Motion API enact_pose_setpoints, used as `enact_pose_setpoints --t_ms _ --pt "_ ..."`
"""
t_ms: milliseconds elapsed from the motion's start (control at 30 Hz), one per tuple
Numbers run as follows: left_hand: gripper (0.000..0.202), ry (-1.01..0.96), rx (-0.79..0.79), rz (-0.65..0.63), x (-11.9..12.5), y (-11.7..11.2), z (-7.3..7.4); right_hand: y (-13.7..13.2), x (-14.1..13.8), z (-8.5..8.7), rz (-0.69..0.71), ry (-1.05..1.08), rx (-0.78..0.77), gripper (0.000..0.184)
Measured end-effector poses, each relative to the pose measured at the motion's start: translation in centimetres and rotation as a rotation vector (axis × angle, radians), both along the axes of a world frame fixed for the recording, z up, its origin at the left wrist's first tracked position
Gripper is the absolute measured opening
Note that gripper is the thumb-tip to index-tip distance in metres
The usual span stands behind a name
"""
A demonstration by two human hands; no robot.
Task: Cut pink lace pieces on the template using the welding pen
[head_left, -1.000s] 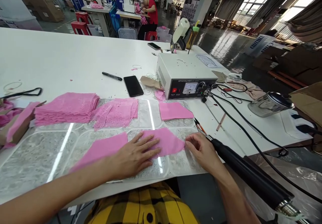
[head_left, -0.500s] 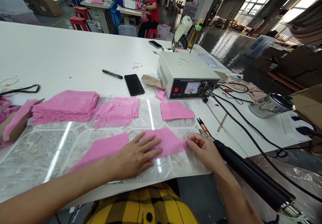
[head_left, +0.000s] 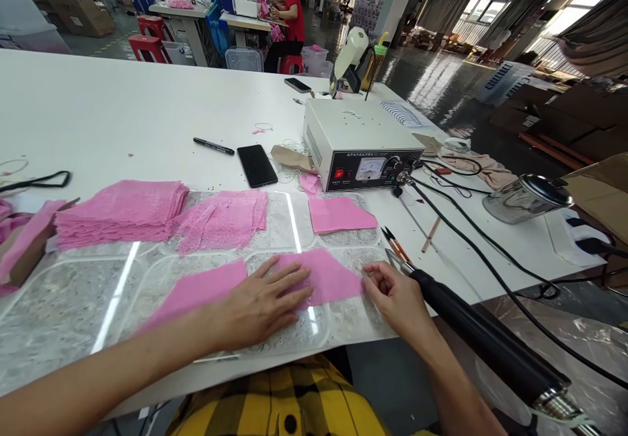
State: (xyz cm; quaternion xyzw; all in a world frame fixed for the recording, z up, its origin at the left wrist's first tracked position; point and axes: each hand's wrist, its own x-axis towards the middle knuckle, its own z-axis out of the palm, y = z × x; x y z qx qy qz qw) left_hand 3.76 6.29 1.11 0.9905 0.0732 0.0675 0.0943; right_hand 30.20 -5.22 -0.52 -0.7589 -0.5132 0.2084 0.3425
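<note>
My left hand (head_left: pixel 262 302) lies flat, fingers spread, pressing a pink fabric piece (head_left: pixel 331 278) onto the clear mats (head_left: pixel 73 305) at the table's near edge. My right hand (head_left: pixel 395 295) pinches the right edge of that same piece. A long black ultrasonic tool (head_left: pixel 485 341) rests along my right forearm, its metal tip beside my right fingers. More pink fabric (head_left: pixel 196 292) stretches under my left wrist. A smaller pink square (head_left: pixel 341 214) lies just beyond.
A white control box (head_left: pixel 363 142) with a meter feeds black cables (head_left: pixel 471 240) to the right. Stacks of pink lace (head_left: pixel 122 210) sit at left. A phone (head_left: pixel 256 165), a pen (head_left: pixel 213 146) and a glass jar (head_left: pixel 524 199) are on the table. A person sews far back.
My right fingers shifted slightly along the fabric's right edge. My left hand stays pressed flat. The view drifted a little.
</note>
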Motion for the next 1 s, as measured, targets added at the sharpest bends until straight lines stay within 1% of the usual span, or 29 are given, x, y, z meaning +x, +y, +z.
enact_pose_setpoints --t_ms 67,200,367,600,800,1000 --pt "0.043 0.002 -0.015 -0.012 0.3 0.2 0.3 -0.6 -0.2 -0.1 0.016 -0.068 0.062 0.020" --pt "0.048 0.072 -0.047 -0.056 1.4 0.8 0.3 -1.6 -0.8 -0.3 0.115 -0.259 0.244 0.018" --pt "0.055 0.145 -0.048 -0.021 2.2 1.2 -0.3 -2.6 -0.9 -1.0 0.115 -0.342 0.378 0.018" --pt "0.060 0.115 0.024 0.007 1.9 0.9 -0.8 -3.5 -0.9 -2.0 0.123 -0.350 0.423 0.025" --pt "0.061 0.113 0.083 0.018 1.8 1.0 -1.0 -3.3 -1.0 -1.8 0.107 -0.352 0.442 0.024" --pt "0.062 0.104 0.128 0.016 1.6 1.2 -1.0 -3.2 -1.0 -1.6 0.124 -0.379 0.435 0.025"
